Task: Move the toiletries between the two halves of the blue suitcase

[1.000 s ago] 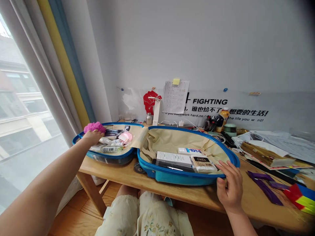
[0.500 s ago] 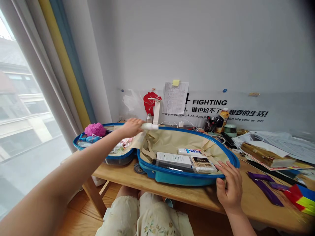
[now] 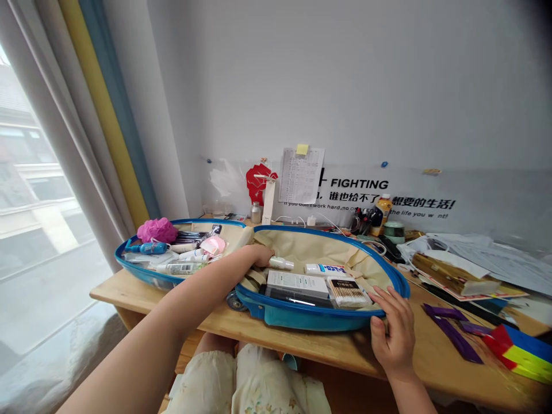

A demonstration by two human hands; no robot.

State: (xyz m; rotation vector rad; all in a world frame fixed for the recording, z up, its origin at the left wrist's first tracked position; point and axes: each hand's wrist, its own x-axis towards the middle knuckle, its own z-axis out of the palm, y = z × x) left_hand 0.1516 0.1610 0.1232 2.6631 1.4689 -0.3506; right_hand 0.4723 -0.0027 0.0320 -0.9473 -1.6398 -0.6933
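An open blue suitcase (image 3: 302,319) with a beige lining lies across the table. My left hand (image 3: 261,255) reaches into its right half, closed around a small white bottle (image 3: 281,263) whose end sticks out to the right. Beside the bottle lie a toothpaste box (image 3: 326,269), a white box (image 3: 297,283) and a pack of cotton swabs (image 3: 348,292). A dark flat case (image 3: 297,299) shows in front of the white box. My right hand (image 3: 395,328) rests on the suitcase's front right rim, fingers spread, holding nothing.
The left half holds a pink bath puff (image 3: 157,230), a blue bottle (image 3: 150,248), brushes (image 3: 190,237) and several tubes. Right of the suitcase, papers (image 3: 483,261), purple wrappers (image 3: 452,330) and a coloured packet (image 3: 520,351) lie on the wooden table (image 3: 431,356). A window is at left.
My left hand has come down with the white bottle from above the suitcase's middle divider into the right half. My right hand stays on the rim. The view has shifted slightly.
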